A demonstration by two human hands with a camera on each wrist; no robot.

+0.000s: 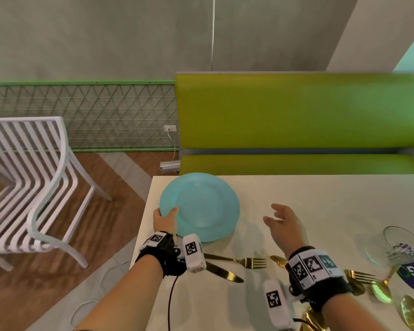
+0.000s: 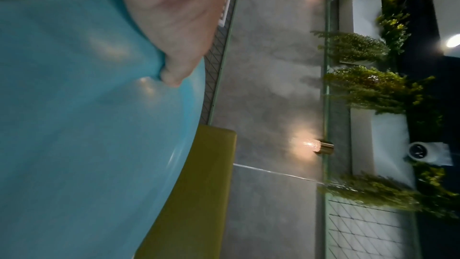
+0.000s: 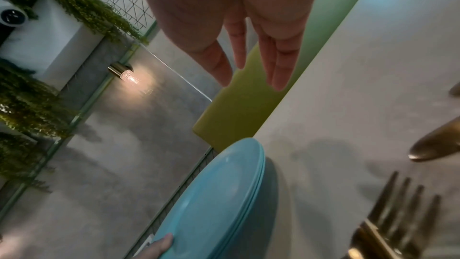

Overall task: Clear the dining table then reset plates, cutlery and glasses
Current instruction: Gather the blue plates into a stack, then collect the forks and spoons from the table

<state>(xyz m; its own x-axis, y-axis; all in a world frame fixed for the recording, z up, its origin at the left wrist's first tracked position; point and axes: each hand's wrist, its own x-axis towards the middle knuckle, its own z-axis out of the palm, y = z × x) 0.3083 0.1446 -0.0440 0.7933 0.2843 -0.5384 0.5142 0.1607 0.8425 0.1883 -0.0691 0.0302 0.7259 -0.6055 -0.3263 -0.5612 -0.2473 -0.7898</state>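
Left hand (image 1: 166,219) grips the near-left rim of the blue plate (image 1: 201,206), thumb curled over the top edge, fingers hidden underneath. The plate sits at the left corner of the table (image 1: 320,199), most of it reaching away from and to the right of that grip. The right wrist view shows stacked rims, so probably more than one plate. Right hand (image 1: 283,223) hovers just right of the plate, fingers spread and loose, holding nothing, not touching it. Its open palm faces the plate's free right edge, so it is the hand nearer to that side. Fork (image 1: 237,260) and knife (image 1: 222,273) lie nearer the body than both hands. A wine glass (image 1: 402,247) stands well off to the right.
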